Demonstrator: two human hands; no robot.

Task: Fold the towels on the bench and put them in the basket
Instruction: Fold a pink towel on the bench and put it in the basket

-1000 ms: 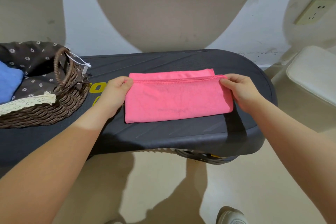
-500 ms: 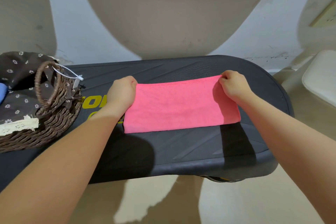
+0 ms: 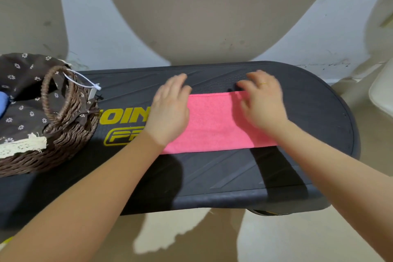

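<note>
A pink towel, folded into a long strip, lies flat on the dark bench. My left hand rests flat over its left end, fingers spread and pointing away from me. My right hand lies flat over its right end, a ring on one finger; both hands are motion-blurred. Neither hand grips the cloth. The wicker basket stands at the bench's left end, lined with dark flowered fabric, with a blue towel just visible inside at the frame's edge.
The bench bears yellow lettering left of the towel. A white tag on a string hangs from the basket handle. A wall stands right behind the bench; a pale stool edge is at right. Floor lies below the bench's front edge.
Both hands let go of the towel's far corners after bringing the top layer down, and now lie open and flat on the towel. The view has shifted closer.
</note>
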